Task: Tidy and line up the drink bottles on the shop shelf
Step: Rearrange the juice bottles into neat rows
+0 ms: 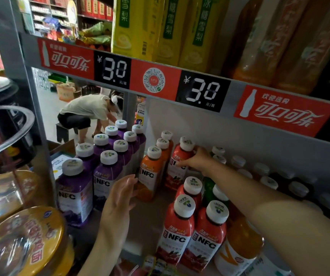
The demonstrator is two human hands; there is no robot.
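On the shelf [148, 220] stand NFC juice bottles with white caps. Several purple bottles [74, 198] fill two rows at the left. An orange bottle [151, 176] heads a short orange row in the middle. My left hand [120, 196] reaches in with straight fingers, its fingertips at the orange bottle's lower left side. My right hand [197, 161] grips the shoulder of a red bottle [178, 166] farther back. More red bottles [177, 232] stand at the front right.
Dark and clear bottles [297, 192] crowd the right of the shelf, with an orange drink bottle [239, 248] at the front. The upper shelf's price strip [204, 90] hangs overhead. Instant noodle bowls [24, 244] sit at the left. A person [86, 112] crouches in the aisle behind.
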